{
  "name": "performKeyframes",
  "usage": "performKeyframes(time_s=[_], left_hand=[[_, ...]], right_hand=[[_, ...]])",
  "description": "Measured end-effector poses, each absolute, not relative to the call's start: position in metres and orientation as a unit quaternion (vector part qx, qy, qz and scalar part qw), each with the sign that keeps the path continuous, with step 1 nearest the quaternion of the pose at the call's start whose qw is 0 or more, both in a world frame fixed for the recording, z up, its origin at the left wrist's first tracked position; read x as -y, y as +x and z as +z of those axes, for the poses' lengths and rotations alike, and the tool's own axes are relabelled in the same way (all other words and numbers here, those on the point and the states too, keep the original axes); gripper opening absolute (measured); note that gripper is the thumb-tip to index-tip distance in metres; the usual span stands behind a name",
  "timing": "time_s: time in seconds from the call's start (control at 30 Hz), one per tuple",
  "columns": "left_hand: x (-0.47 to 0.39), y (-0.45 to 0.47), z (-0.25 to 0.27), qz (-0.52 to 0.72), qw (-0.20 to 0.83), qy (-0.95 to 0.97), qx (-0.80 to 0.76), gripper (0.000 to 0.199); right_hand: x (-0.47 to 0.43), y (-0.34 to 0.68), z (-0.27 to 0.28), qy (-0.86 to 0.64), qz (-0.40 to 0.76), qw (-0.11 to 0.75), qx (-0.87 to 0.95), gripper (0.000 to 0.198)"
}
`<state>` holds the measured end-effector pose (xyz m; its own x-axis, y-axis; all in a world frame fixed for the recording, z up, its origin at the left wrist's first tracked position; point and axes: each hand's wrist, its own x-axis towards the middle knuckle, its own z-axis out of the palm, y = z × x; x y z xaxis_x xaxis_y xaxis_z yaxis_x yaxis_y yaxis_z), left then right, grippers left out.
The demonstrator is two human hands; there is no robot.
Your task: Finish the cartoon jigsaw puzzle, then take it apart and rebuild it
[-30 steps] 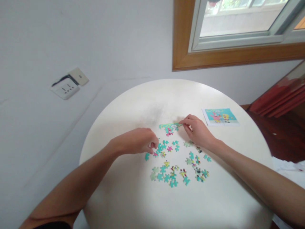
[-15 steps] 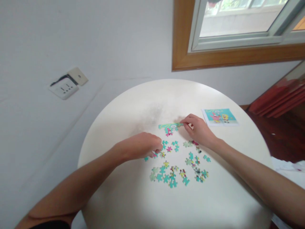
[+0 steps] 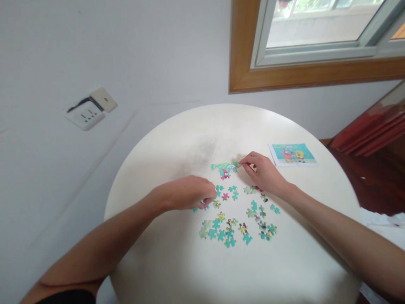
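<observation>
A partly joined strip of jigsaw puzzle (image 3: pixel 224 169), with green, white and pink parts, lies near the middle of the table. At its right end, the thumb and forefinger of my right hand (image 3: pixel 262 169) pinch the edge of a puzzle piece, mostly covered by the fingertips. My left hand (image 3: pixel 191 192) is curled low, left of and below the strip, its fingers closed. Whatever those fingers hold is hidden, and pink and teal pieces (image 3: pixel 205 207) peek out beneath them. A single pink piece (image 3: pixel 225 196) lies just right of that hand.
Several loose teal, yellow and pale green puzzle pieces (image 3: pixel 221 234) are scattered nearer me on the round white table (image 3: pixel 164 261). A printed cartoon picture (image 3: pixel 294 154) lies at the table's right side. The wall (image 3: pixel 158 50) and window frame (image 3: pixel 240 80) stand behind.
Both hands stay almost where they were, the right still pinching at the strip's right end. The view shifts very slightly.
</observation>
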<state>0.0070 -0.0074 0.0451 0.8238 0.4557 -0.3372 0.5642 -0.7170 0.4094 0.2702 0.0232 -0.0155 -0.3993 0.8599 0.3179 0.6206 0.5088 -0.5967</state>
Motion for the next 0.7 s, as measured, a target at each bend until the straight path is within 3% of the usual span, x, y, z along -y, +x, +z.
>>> performKeyframes(time_s=[0.37,0.5,0.7], left_hand=[[-0.012,0.006,0.044,-0.029,0.338,0.895,-0.290,0.008],[-0.023,0.011,0.035,0.067,0.383,0.840,-0.378,0.020],[-0.022,0.019,0.020,0.093,0.449,0.778,-0.430,0.028]], right_hand=[[-0.022,0.269,-0.014,-0.445,0.203,0.315,0.814,0.024],[-0.015,0.263,-0.008,-0.394,0.234,0.345,0.819,0.021],[-0.004,0.253,-0.004,-0.271,0.277,0.360,0.849,0.018]])
